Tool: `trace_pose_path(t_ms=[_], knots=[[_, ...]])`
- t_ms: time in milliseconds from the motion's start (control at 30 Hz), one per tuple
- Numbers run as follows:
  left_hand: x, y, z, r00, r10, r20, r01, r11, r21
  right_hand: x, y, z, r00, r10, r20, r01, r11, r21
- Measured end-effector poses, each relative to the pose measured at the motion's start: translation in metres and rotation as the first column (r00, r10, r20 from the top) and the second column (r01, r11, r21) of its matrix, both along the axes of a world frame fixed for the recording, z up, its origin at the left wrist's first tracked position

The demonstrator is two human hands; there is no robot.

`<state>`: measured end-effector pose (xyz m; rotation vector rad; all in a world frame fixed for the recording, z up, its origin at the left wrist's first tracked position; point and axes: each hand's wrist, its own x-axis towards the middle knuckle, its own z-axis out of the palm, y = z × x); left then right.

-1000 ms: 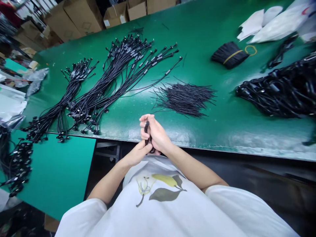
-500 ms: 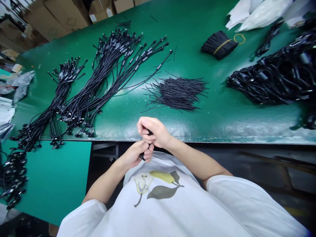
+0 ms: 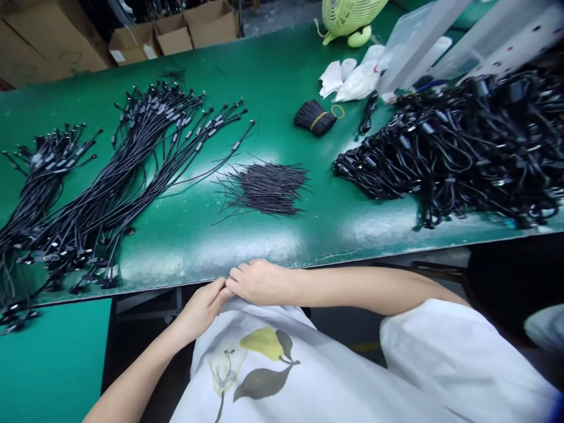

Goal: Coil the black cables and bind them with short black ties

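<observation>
My left hand point(image 3: 207, 306) and my right hand point(image 3: 259, 283) meet at the table's front edge, fingers closed and touching. The black cable they held half a second earlier is hidden by the fingers now. Just beyond the hands lies a loose pile of thin black twist ties point(image 3: 273, 188). To the left, black cables point(image 3: 127, 155) with grey sleeves and small plugs are spread in bunches. A large heap of coiled, tied black cables point(image 3: 440, 150) fills the right side.
A banded bundle of black ties point(image 3: 314, 119) rests farther back on the green table point(image 3: 247, 70). Behind it are white bags point(image 3: 359, 81) and a yellow-green fan point(image 3: 352, 17). Cardboard boxes point(image 3: 171, 35) stand past the far edge. A lower green surface point(image 3: 57, 358) sits at the left.
The view has swung to the right, showing more of the coiled heap and the fan. My right hand has turned back-up over the fingers, and the black plug seen before is now covered.
</observation>
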<state>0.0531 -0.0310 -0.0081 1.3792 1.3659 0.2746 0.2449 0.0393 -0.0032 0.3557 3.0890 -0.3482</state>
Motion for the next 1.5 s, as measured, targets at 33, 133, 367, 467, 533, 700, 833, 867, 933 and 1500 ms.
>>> trace_pose_path(t_ms=[33, 133, 367, 467, 533, 700, 833, 867, 933, 1500], knots=[[0.001, 0.0, 0.0, 1.0, 0.002, -0.023, -0.001, 1.0, 0.015, 0.001, 0.001, 0.0, 1.0, 0.005, -0.001, -0.004, 1.0, 0.019], [0.002, 0.002, 0.002, 0.999, 0.015, 0.034, -0.014, 1.0, -0.017, 0.004, 0.003, -0.001, 0.999, -0.001, -0.036, 0.005, 0.996, 0.09], [0.01, 0.01, 0.016, 0.996, 0.004, -0.094, 0.014, 0.981, 0.193, 0.004, 0.006, -0.001, 0.991, -0.104, -0.08, 0.098, 0.992, -0.083], [0.007, 0.011, 0.016, 0.995, 0.048, -0.084, -0.028, 0.975, 0.222, 0.026, 0.032, 0.001, 0.968, -0.195, -0.16, 0.152, 0.957, -0.248], [0.001, 0.012, 0.012, 0.988, 0.152, 0.007, -0.151, 0.976, 0.16, 0.053, 0.066, -0.003, 0.842, -0.439, -0.314, 0.375, 0.894, -0.246], [0.005, 0.016, 0.002, 0.852, 0.38, 0.36, -0.382, 0.922, -0.068, 0.11, 0.151, -0.035, 0.507, -0.774, -0.379, 0.841, 0.541, 0.018], [0.025, 0.023, 0.005, 0.695, 0.515, 0.501, -0.492, 0.849, -0.191, 0.109, 0.152, -0.042, 0.493, -0.783, -0.379, 0.855, 0.516, 0.046], [0.03, 0.025, 0.006, 0.645, 0.558, 0.523, -0.533, 0.818, -0.216, 0.102, 0.142, -0.039, 0.451, -0.788, -0.419, 0.863, 0.505, -0.02], [0.039, 0.029, 0.008, 0.547, 0.621, 0.562, -0.584, 0.764, -0.275, 0.081, 0.114, -0.03, 0.398, -0.795, -0.458, 0.807, 0.541, -0.238], [0.023, 0.034, -0.011, 0.848, 0.41, 0.336, -0.483, 0.859, 0.172, -0.006, 0.038, 0.01, 0.91, 0.208, -0.36, 0.004, 0.862, 0.507]])
